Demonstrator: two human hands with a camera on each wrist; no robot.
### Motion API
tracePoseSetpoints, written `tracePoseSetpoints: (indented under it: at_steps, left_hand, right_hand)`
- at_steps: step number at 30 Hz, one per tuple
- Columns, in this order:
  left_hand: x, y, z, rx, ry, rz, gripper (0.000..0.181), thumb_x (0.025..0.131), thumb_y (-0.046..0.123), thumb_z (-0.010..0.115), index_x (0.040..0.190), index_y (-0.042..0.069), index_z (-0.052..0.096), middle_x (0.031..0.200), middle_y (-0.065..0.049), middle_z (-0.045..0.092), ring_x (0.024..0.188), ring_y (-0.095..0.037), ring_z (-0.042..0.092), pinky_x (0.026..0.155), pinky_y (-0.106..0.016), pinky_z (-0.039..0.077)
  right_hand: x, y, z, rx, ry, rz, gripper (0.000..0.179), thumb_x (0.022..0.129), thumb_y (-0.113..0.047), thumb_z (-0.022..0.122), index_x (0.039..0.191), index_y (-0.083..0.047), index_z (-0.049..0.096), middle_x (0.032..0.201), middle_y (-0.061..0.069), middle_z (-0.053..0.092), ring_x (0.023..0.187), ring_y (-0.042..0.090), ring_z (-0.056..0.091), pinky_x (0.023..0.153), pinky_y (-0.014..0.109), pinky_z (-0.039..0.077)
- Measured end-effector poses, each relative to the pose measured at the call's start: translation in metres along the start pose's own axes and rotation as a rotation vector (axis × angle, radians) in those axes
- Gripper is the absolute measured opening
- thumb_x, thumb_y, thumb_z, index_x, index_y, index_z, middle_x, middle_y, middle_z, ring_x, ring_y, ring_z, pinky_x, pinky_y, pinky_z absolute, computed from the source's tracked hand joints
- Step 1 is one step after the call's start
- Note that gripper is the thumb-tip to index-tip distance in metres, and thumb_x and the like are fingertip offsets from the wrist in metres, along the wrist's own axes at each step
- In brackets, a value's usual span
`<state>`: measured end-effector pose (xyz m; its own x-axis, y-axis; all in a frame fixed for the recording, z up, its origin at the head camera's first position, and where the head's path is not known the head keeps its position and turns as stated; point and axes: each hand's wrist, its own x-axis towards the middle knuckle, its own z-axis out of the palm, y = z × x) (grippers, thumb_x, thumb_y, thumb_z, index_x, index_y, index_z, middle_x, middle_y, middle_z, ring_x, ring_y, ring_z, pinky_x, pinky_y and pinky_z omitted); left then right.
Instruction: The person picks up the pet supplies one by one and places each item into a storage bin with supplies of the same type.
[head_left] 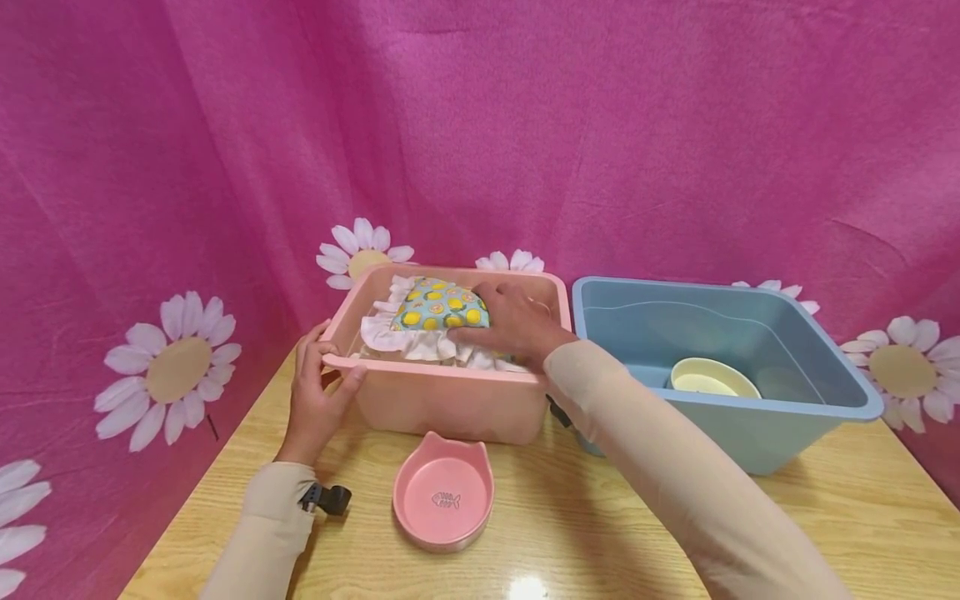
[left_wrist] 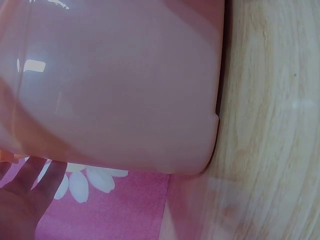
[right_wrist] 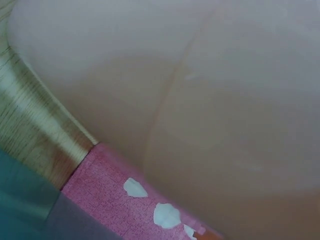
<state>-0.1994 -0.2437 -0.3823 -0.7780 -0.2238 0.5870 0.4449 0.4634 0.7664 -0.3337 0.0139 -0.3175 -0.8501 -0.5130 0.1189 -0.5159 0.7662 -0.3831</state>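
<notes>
My left hand (head_left: 315,404) grips the front left corner of a pink plastic bin (head_left: 450,404), its thumb on the front rim and its fingers along the side. In the left wrist view the fingers (left_wrist: 50,177) show beside the bin's wall. Inside the bin lies a lemon-print cloth item (head_left: 435,308) with white ruffled trim. Reaching over the front rim, my right hand (head_left: 517,321) holds its right part between thumb and fingers; some fingertips are hidden. Only the bin's wall (right_wrist: 225,125) fills most of the right wrist view.
A blue bin (head_left: 757,408) stands to the right with a pale yellow dish (head_left: 712,377) inside. In front of the pink bin, a pink cat-shaped bowl (head_left: 444,500) with a fish-bone print sits on the wooden table (head_left: 540,517). A magenta daisy curtain (head_left: 637,142) hangs behind.
</notes>
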Motion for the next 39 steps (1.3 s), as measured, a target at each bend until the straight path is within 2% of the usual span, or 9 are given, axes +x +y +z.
tracePoseSetpoints:
  at_steps: [6,10,16,20,23,27,30,34,39]
  left_hand:
    - [0.0003,-0.003,-0.0001,0.01,-0.004,-0.031,0.036,0.083,0.013,0.068,0.106,-0.002,0.044,0.149,-0.009,0.033,0.128,-0.032,0.041,0.092,-0.051,0.047]
    - [0.0005,-0.0018,-0.0003,-0.002,-0.008,-0.033,0.037,0.083,0.012,0.068,0.107,-0.003,0.044,0.15,-0.006,0.032,0.13,-0.029,0.04,0.093,-0.054,0.046]
    - [0.0012,0.0013,-0.0003,0.001,-0.006,-0.004,0.037,0.084,0.011,0.067,0.106,-0.007,0.044,0.148,-0.015,0.033,0.129,-0.031,0.042,0.091,-0.057,0.046]
    - [0.0005,0.0014,-0.0008,0.007,-0.005,0.01,0.036,0.084,0.008,0.067,0.105,-0.008,0.044,0.147,-0.02,0.032,0.127,-0.032,0.043,0.09,-0.057,0.047]
    - [0.0,0.0005,-0.0009,0.004,-0.006,0.004,0.035,0.084,0.009,0.067,0.105,-0.007,0.044,0.147,-0.02,0.032,0.127,-0.03,0.043,0.09,-0.057,0.047]
    - [-0.0003,-0.0003,-0.001,0.006,-0.008,0.012,0.035,0.084,0.009,0.067,0.105,-0.007,0.044,0.147,-0.019,0.033,0.127,-0.029,0.044,0.089,-0.057,0.047]
    - [-0.0002,-0.0008,-0.0008,0.005,-0.007,0.025,0.035,0.083,0.008,0.067,0.105,-0.008,0.044,0.147,-0.02,0.032,0.126,-0.031,0.044,0.088,-0.057,0.047]
    - [0.0002,-0.0011,-0.0003,-0.003,-0.001,0.036,0.035,0.082,0.006,0.067,0.105,-0.009,0.044,0.146,-0.022,0.033,0.126,-0.034,0.044,0.087,-0.058,0.048]
    - [0.0007,-0.0012,0.0,-0.01,0.011,0.049,0.035,0.082,0.005,0.067,0.103,-0.011,0.045,0.145,-0.024,0.034,0.125,-0.036,0.045,0.084,-0.059,0.048]
  right_hand:
    - [0.0001,-0.0001,0.0008,-0.003,0.008,0.012,0.082,0.073,-0.072,0.063,0.138,-0.028,0.043,0.126,-0.001,0.047,0.112,0.017,0.045,0.096,0.046,0.043]
    - [0.0004,0.0001,0.0003,0.0,0.022,-0.031,0.077,0.076,-0.069,0.062,0.139,-0.028,0.044,0.127,0.0,0.048,0.116,0.018,0.044,0.097,0.046,0.042]
    - [-0.0004,0.0002,-0.0014,0.015,0.019,-0.048,0.069,0.083,-0.062,0.06,0.137,-0.023,0.044,0.134,0.002,0.045,0.124,0.021,0.04,0.101,0.048,0.04]
    - [0.0011,0.0003,-0.0013,0.011,0.048,-0.087,0.064,0.087,-0.055,0.062,0.137,-0.019,0.045,0.138,0.008,0.042,0.129,0.023,0.038,0.104,0.047,0.037]
    - [0.0024,0.0006,-0.001,-0.002,0.073,-0.124,0.056,0.089,-0.052,0.061,0.132,-0.019,0.047,0.134,0.007,0.045,0.125,0.023,0.041,0.102,0.045,0.04]
    - [0.004,0.0013,-0.0008,-0.032,0.118,-0.194,0.046,0.089,-0.052,0.06,0.118,-0.018,0.052,0.114,0.003,0.053,0.104,0.019,0.05,0.088,0.039,0.046]
    - [0.0048,0.002,-0.0009,-0.043,0.154,-0.233,0.048,0.089,-0.053,0.06,0.118,-0.016,0.053,0.109,0.005,0.056,0.098,0.019,0.052,0.084,0.038,0.046]
    - [0.0051,0.0021,-0.0014,-0.038,0.163,-0.222,0.057,0.088,-0.055,0.058,0.129,-0.015,0.051,0.121,0.008,0.057,0.109,0.021,0.052,0.092,0.042,0.045]
    - [0.0042,0.0017,-0.0019,-0.043,0.157,-0.183,0.07,0.089,-0.059,0.054,0.141,-0.013,0.045,0.138,0.009,0.049,0.128,0.024,0.043,0.102,0.046,0.039]
